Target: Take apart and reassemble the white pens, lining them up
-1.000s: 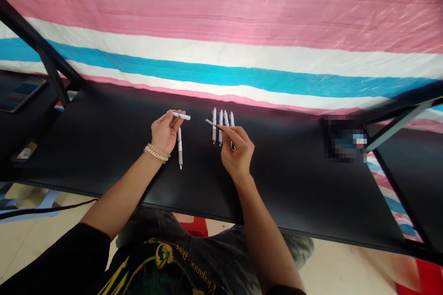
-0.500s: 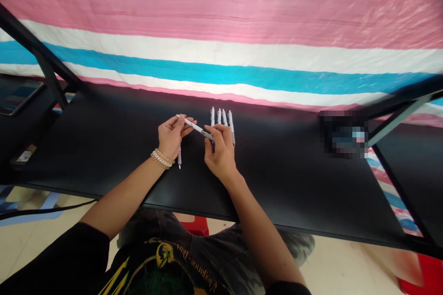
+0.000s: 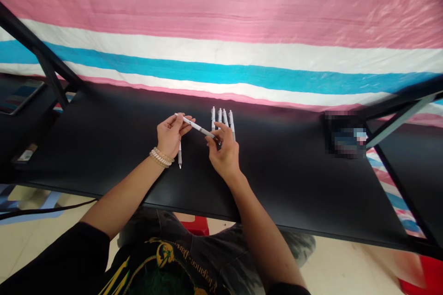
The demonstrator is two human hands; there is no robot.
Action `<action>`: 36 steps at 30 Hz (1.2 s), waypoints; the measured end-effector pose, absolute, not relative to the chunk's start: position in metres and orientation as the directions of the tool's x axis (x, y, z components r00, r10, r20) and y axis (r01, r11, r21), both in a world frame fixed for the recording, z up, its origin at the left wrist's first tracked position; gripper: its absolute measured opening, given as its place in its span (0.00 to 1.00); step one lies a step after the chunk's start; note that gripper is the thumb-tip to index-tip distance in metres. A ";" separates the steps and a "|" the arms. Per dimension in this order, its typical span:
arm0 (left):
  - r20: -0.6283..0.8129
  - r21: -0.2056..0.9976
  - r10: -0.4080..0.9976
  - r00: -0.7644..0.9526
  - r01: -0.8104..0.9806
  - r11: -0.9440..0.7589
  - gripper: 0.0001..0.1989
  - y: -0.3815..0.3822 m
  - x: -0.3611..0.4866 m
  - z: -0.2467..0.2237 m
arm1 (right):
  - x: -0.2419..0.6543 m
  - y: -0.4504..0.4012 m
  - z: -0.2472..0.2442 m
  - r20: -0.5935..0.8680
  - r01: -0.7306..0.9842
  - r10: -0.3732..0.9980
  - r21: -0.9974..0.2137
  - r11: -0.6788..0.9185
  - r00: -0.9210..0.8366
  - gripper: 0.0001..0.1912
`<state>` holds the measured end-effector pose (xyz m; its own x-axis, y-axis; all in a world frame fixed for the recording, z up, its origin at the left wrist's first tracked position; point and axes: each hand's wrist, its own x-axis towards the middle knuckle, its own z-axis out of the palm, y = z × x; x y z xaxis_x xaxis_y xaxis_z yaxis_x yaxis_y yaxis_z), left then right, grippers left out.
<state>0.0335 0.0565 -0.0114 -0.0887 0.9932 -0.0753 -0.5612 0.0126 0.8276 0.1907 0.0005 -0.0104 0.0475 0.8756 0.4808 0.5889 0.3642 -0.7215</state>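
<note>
My left hand (image 3: pixel 169 136) pinches the upper part of a white ballpoint pen (image 3: pixel 195 126), which slants across the gap between my hands. My right hand (image 3: pixel 224 154) holds the pen's lower, greyish end between thumb and fingers, and the tip is hidden there. A second white pen (image 3: pixel 179 156) lies under my left hand, partly covered by it. Several more white pens (image 3: pixel 219 119) lie side by side on the black table (image 3: pixel 277 179), just behind my right fingers. Beaded bracelets (image 3: pixel 161 157) circle my left wrist.
A pink, white and blue striped cloth (image 3: pixel 221 41) hangs behind the table. A pixelated object (image 3: pixel 346 136) sits at the table's right end. Black metal frame bars (image 3: pixel 41 46) flank the table. A dark cable (image 3: pixel 44 209) and a red stool (image 3: pixel 195 226) lie below.
My right hand has shifted slightly up and right on the pen's lower end. The pen now tilts a little less steeply. My left hand has barely moved.
</note>
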 end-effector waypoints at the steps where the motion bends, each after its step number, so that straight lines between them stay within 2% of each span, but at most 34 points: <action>1: -0.076 0.826 0.993 -0.090 -0.564 0.012 0.15 0.057 0.033 -0.011 | 0.191 0.000 -0.010 0.469 0.591 0.882 -0.725 0.355 0.046 0.20; 15: -0.072 0.840 0.993 -0.098 -0.542 0.007 0.15 0.057 0.032 -0.011 | 0.191 -0.002 -0.008 0.441 0.604 0.892 -0.740 0.295 0.105 0.20; 19: -0.068 0.854 0.994 -0.091 -0.521 0.011 0.16 0.056 0.034 -0.011 | 0.192 -0.001 -0.007 0.412 0.598 0.907 -0.751 0.280 0.092 0.16; 22: -0.070 0.865 0.994 -0.088 -0.501 0.016 0.16 0.056 0.034 -0.012 | 0.192 -0.001 -0.008 0.412 0.585 0.910 -0.749 0.311 0.044 0.17; 25: -0.085 0.862 0.994 -0.069 -0.505 0.038 0.15 0.057 0.032 -0.011 | 0.192 -0.002 -0.007 0.373 0.577 0.926 -0.745 0.334 -0.054 0.13; 28: -0.125 0.819 0.992 -0.008 -0.565 0.099 0.11 0.059 0.029 -0.006 | 0.192 -0.003 -0.006 0.319 0.521 0.941 -0.788 0.329 -0.111 0.16; 31: -0.181 0.713 0.980 0.087 -0.675 0.191 0.07 0.061 0.023 0.003 | 0.190 -0.003 -0.005 0.314 0.454 0.941 -0.826 0.335 -0.122 0.24; 36: -0.257 0.543 0.942 0.215 -0.775 0.325 0.17 0.063 0.010 0.016 | 0.191 -0.002 -0.006 0.334 0.453 0.936 -0.822 0.346 -0.110 0.23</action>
<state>0.0098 0.0625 0.0161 0.2149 0.9423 -0.2568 -0.7748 0.3246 0.5425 0.1905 -0.0021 -0.0065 -0.1096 0.9361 0.3342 0.4530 0.3463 -0.8215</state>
